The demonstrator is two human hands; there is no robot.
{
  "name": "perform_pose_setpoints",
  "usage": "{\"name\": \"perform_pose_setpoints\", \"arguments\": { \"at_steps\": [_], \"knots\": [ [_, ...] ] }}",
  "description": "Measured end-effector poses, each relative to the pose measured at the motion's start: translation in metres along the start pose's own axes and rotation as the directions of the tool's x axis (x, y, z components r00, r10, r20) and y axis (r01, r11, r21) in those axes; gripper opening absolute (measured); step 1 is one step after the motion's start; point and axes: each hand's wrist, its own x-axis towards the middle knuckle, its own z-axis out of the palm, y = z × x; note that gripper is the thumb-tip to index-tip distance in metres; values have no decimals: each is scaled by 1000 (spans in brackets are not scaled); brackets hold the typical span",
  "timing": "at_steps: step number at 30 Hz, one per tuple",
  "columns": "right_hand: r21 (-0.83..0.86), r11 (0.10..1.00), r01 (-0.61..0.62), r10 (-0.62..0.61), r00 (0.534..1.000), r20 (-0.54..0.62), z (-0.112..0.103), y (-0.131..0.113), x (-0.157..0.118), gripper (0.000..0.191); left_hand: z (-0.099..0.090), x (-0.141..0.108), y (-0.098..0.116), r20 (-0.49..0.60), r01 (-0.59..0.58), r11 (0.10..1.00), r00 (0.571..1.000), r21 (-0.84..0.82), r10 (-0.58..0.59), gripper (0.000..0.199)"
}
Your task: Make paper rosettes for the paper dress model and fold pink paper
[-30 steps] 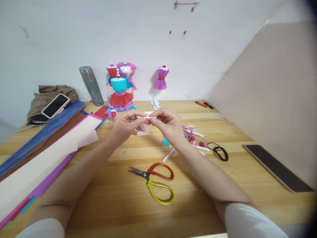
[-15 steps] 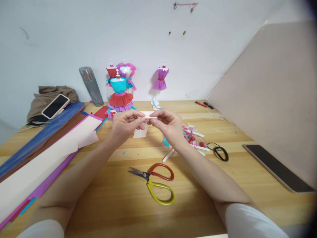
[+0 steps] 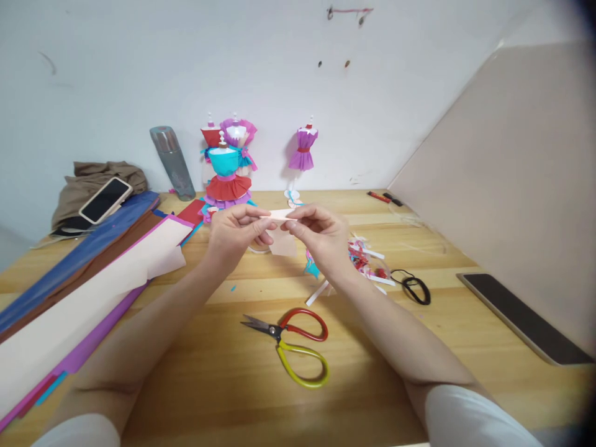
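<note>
My left hand (image 3: 236,234) and my right hand (image 3: 319,233) face each other over the middle of the table. Both pinch a pale pink piece of paper (image 3: 282,243) between thumb and fingers. Its top edge looks folded over, and a flap hangs below my fingertips. Nearer me lie scissors (image 3: 275,332) with one red and one yellow handle, blades slightly apart and pointing left. A heap of cut paper scraps (image 3: 361,257) sits beside my right hand and is partly hidden by it.
Small dress forms in coloured paper (image 3: 226,164) stand at the back; another in purple (image 3: 303,149) is right of them. Long paper sheets (image 3: 88,298), a phone (image 3: 105,200) and a bottle (image 3: 173,162) are at left. A black cord loop (image 3: 416,290) and dark flat device (image 3: 524,316) lie right.
The hanging flap of pink paper has swung right between my hands. My right hand has shifted slightly right, while my left hand keeps its pinch.
</note>
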Motion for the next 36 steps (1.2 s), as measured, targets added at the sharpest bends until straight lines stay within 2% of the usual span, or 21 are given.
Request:
{"name": "perform_pose_setpoints", "arguments": {
  "at_steps": [6,16,25,36],
  "knots": [
    [-75,996,53,-55,998,-24,0,4,0,11,2,-3,0,-90,-69,996,993,47,74,17],
    [67,996,-63,69,993,-91,4,-1,0,16,10,-8,0,-184,-34,999,982,32,39,16],
    [102,988,-120,132,983,-130,7,-2,-1,17,12,-9,2,-173,-41,999,984,7,42,16],
    [82,992,-98,107,987,-119,7,-2,-4,19,14,-13,0,-181,-100,992,977,75,113,13]
  ]
}}
